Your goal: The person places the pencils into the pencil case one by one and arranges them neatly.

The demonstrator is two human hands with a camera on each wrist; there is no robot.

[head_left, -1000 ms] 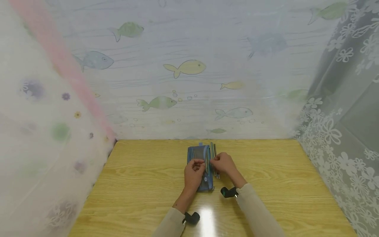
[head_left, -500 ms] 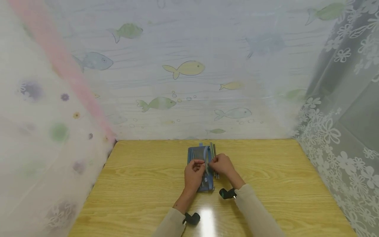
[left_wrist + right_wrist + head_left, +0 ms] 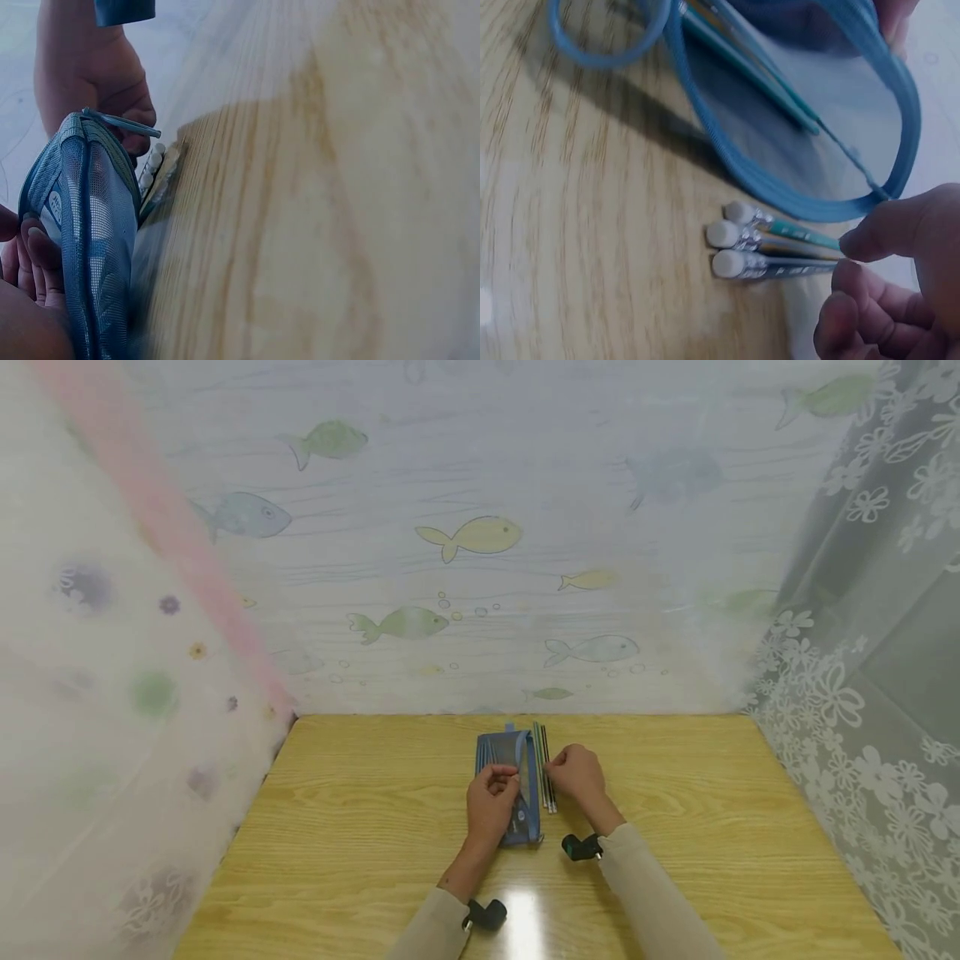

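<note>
A blue mesh pencil case point(image 3: 504, 747) lies on the table, its zipped mouth open toward the right. My left hand point(image 3: 491, 802) pinches the upper edge of that mouth. Inside, teal and gold pencils point(image 3: 742, 64) show in the right wrist view. Beside the case lie three pencils point(image 3: 780, 247) with white erasers: one teal, one gold-brown, one dark. My right hand point(image 3: 577, 772) is at their right side. Its thumb and index fingertips sit right by the pencil shafts with a small gap between them point(image 3: 900, 262).
The wooden table point(image 3: 360, 827) spreads to both sides. A fish-print curtain point(image 3: 480, 610) hangs at its back edge, with a lace flower curtain point(image 3: 832, 710) to the right. A ring-shaped blue loop point(image 3: 609, 56) sits at the case's end.
My right hand has moved from the case's mouth rightward to the loose pencils. My left hand keeps its hold on the case's edge.
</note>
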